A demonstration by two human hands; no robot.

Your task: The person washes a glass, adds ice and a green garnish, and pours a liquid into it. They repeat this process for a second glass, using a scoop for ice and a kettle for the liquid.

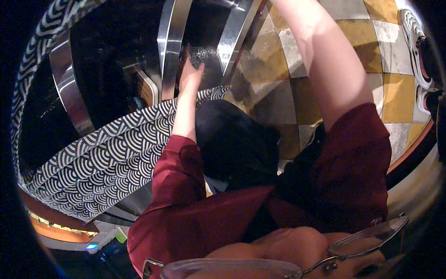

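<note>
My left hand [190, 76] reaches forward between two curved shiny steel strips [173, 46], its thumb stretched away from the fingers. The fingertips are partly lost in the dark. Close by the thumb is a glinting, see-through patch [204, 56] whose kind I cannot make out. Below this hand, a dark cloth with a pale wave pattern [116, 149] hangs in folds and lies against my left forearm. My right forearm [320, 51] stretches up past the top edge of the picture, so my right hand is out of sight.
Worn yellow and white checkered floor tiles [299, 95] lie to the right. Another person's striped shoes [416, 51] stand at the far right edge. A pale-edged board [147, 88] shows in the dark interior at left. My dark-clothed knee [232, 139] is bent beneath my arms.
</note>
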